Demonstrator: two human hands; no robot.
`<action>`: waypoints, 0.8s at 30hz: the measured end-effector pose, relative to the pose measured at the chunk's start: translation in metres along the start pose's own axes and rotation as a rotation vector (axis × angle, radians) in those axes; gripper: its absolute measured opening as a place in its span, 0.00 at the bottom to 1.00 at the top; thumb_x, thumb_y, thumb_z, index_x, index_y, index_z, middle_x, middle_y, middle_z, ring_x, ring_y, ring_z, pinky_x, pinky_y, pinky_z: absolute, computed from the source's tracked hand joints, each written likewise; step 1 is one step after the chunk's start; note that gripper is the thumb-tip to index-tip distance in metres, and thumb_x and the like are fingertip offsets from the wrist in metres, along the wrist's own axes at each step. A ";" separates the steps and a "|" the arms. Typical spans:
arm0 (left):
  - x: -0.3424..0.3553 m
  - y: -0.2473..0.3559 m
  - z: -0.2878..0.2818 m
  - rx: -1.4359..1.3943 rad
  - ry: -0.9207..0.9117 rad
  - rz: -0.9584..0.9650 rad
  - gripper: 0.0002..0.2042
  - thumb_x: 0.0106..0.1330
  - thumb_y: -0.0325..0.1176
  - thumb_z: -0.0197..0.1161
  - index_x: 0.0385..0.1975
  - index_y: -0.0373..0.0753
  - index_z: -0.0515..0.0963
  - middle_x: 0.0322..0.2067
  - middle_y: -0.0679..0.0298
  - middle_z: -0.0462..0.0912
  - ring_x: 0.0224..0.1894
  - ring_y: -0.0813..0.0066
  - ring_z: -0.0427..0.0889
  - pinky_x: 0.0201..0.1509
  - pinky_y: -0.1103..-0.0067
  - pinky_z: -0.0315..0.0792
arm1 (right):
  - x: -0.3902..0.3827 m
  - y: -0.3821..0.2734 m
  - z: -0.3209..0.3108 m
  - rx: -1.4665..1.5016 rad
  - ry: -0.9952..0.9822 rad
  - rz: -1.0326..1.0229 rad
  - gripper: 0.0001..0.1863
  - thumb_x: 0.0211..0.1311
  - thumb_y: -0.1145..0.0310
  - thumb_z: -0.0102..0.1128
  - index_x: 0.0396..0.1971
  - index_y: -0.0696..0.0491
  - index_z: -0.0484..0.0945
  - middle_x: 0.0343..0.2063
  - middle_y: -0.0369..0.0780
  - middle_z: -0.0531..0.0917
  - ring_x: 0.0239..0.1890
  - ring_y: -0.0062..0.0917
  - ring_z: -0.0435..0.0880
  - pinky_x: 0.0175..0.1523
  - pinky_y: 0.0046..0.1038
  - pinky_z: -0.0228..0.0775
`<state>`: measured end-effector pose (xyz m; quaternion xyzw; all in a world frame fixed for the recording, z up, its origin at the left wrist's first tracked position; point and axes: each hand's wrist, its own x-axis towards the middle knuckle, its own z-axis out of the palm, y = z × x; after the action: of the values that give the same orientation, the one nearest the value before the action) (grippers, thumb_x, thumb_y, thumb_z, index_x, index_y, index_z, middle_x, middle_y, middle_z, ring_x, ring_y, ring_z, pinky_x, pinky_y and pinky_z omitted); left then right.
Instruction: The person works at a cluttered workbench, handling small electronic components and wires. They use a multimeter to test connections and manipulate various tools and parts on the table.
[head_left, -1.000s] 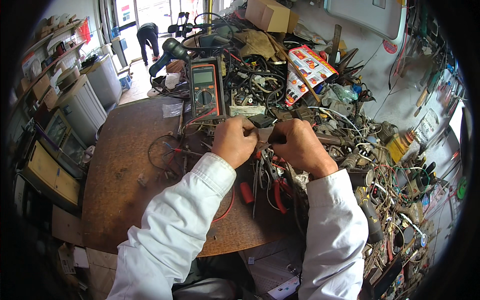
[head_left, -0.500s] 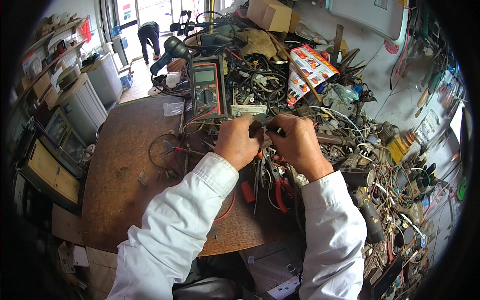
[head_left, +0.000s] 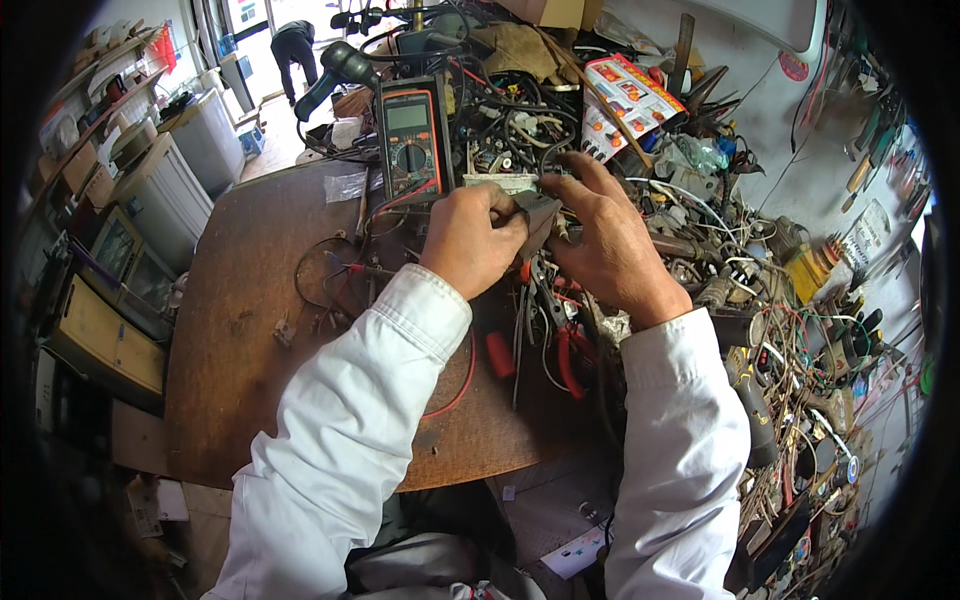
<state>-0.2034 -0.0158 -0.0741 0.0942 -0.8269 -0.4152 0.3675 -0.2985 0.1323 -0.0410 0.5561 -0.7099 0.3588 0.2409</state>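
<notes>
My left hand is closed, pinching a dark grey flat piece whose exact kind I cannot make out. On the other side of that piece is my right hand, its fingers spread apart and curved around the piece without closing on it. Just beyond my left hand a multimeter with an orange-edged case stands tilted up, a red lead running from it. Below my hands lie red-handled pliers and a red cylinder-shaped piece on the wooden table.
Tangled cables and parts are heaped at the back, with a colourful printed sheet on them. More scrap piles up along the right. Cabinets line the left wall. A bent-over person stands by the bright doorway.
My right hand has opened and drawn off slightly to the right, fingers spreading. More of the dark grey piece now shows in my left hand. The view has shifted a little.
</notes>
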 end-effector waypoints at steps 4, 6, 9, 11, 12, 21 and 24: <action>0.009 0.041 -0.029 -0.073 -0.085 0.009 0.09 0.66 0.34 0.66 0.31 0.33 0.79 0.24 0.65 0.80 0.22 0.78 0.81 0.24 0.80 0.72 | -0.005 0.017 -0.006 -0.058 -0.164 0.168 0.10 0.49 0.71 0.67 0.27 0.60 0.77 0.33 0.51 0.80 0.41 0.48 0.79 0.46 0.43 0.72; 0.002 0.081 -0.079 -0.273 0.061 0.148 0.15 0.65 0.43 0.66 0.33 0.35 0.81 0.27 0.63 0.81 0.21 0.77 0.80 0.24 0.81 0.71 | -0.002 0.015 -0.003 -0.133 -0.169 0.207 0.09 0.48 0.73 0.65 0.29 0.60 0.77 0.31 0.53 0.81 0.39 0.50 0.81 0.44 0.45 0.73; -0.012 0.121 -0.136 -0.088 0.207 0.331 0.15 0.65 0.43 0.66 0.38 0.35 0.81 0.31 0.61 0.84 0.22 0.79 0.80 0.24 0.86 0.69 | 0.002 0.003 -0.022 -0.118 -0.126 0.175 0.10 0.46 0.77 0.59 0.31 0.62 0.77 0.29 0.54 0.81 0.38 0.51 0.81 0.43 0.44 0.73; -0.032 0.130 -0.177 0.129 0.238 0.356 0.12 0.66 0.38 0.63 0.39 0.35 0.80 0.29 0.61 0.83 0.23 0.80 0.79 0.24 0.86 0.70 | 0.013 -0.029 -0.042 -0.074 -0.138 0.118 0.10 0.46 0.76 0.60 0.32 0.61 0.77 0.29 0.53 0.82 0.36 0.50 0.81 0.43 0.43 0.73; -0.042 0.127 -0.195 0.169 0.228 0.342 0.11 0.67 0.36 0.62 0.39 0.34 0.80 0.29 0.61 0.82 0.23 0.80 0.79 0.25 0.86 0.70 | 0.015 -0.052 -0.057 -0.068 -0.174 0.096 0.10 0.47 0.76 0.61 0.32 0.61 0.78 0.30 0.52 0.82 0.35 0.49 0.82 0.42 0.42 0.73; -0.137 0.032 -0.300 0.208 0.142 -0.189 0.01 0.65 0.22 0.61 0.33 0.32 0.77 0.25 0.66 0.78 0.22 0.83 0.76 0.25 0.85 0.73 | -0.036 -0.244 -0.103 0.397 -0.656 -0.258 0.29 0.45 0.74 0.67 0.52 0.59 0.74 0.36 0.45 0.81 0.28 0.29 0.82 0.57 0.51 0.62; -0.141 0.007 -0.304 0.150 0.107 -0.222 0.02 0.65 0.23 0.61 0.32 0.32 0.77 0.26 0.66 0.78 0.22 0.83 0.77 0.25 0.85 0.72 | -0.047 -0.263 -0.087 0.268 -0.434 -0.397 0.28 0.48 0.77 0.63 0.54 0.59 0.73 0.30 0.42 0.79 0.23 0.25 0.78 0.34 0.33 0.79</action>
<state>0.1067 -0.1336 -0.0264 0.2341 -0.8193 -0.3850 0.3546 -0.0379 0.1962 0.0422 0.7741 -0.5688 0.2681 0.0737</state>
